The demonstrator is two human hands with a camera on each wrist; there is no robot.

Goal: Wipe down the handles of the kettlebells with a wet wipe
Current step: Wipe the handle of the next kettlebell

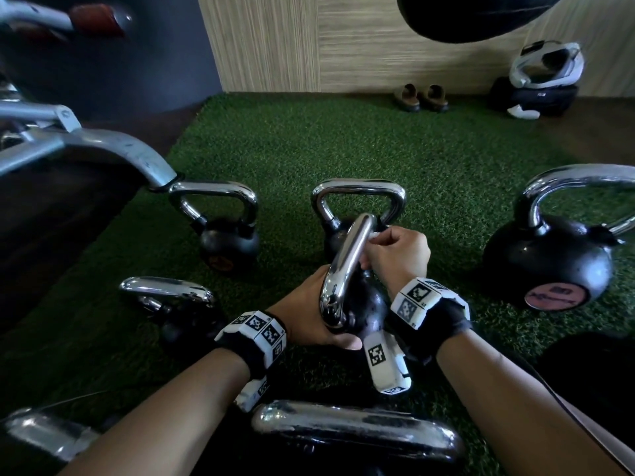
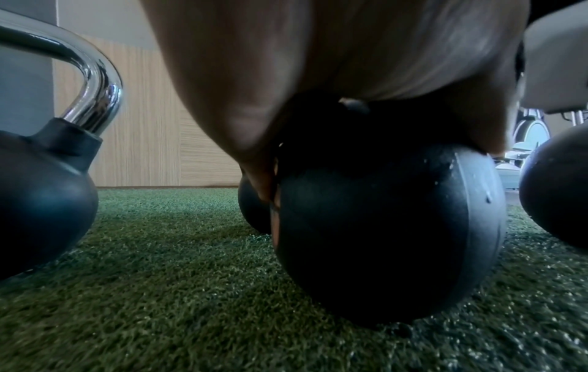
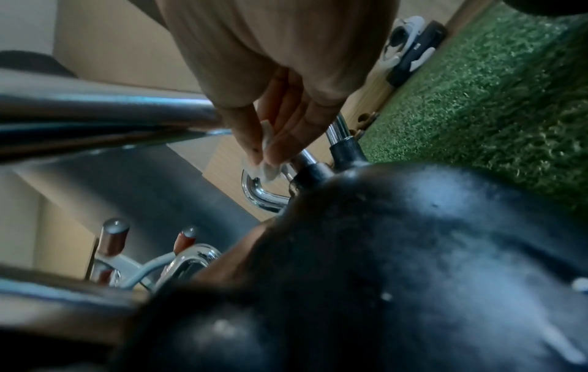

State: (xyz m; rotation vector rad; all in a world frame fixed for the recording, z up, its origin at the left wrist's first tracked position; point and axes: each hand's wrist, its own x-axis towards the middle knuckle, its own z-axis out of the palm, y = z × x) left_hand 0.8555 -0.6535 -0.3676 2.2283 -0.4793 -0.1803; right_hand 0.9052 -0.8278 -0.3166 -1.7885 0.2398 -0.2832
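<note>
A person crouched over green artificial turf [image 1: 378, 139], rough and bristly, with several kettlebells around them. Each had a round matte black body and a smooth, mirror-bright chrome loop for a handle.

The left hand [image 1: 302, 314] cupped the black ball of the held kettlebell [image 1: 364, 310] from its left side, fingers curled under it and the thumb at the base of the handle. The wrist view showed the ball's rounded underside touching the turf.

The handle [image 1: 347, 269] ran away from the person in a long curved chrome bar. The right hand [image 1: 398, 255] held a closed grip on a small crumpled white wet wipe [image 1: 374, 237], pinched between thumb and fingertips against the far upper end of that bar.

Other kettlebells stood upright behind, to the left [image 1: 226, 235] and centre [image 1: 357, 201], with a larger one [image 1: 556, 255] on the right bearing a pink round label. A pair of brown sandals [image 1: 421, 97] lay by the pale wood-grain wall [image 1: 343, 46].
</note>
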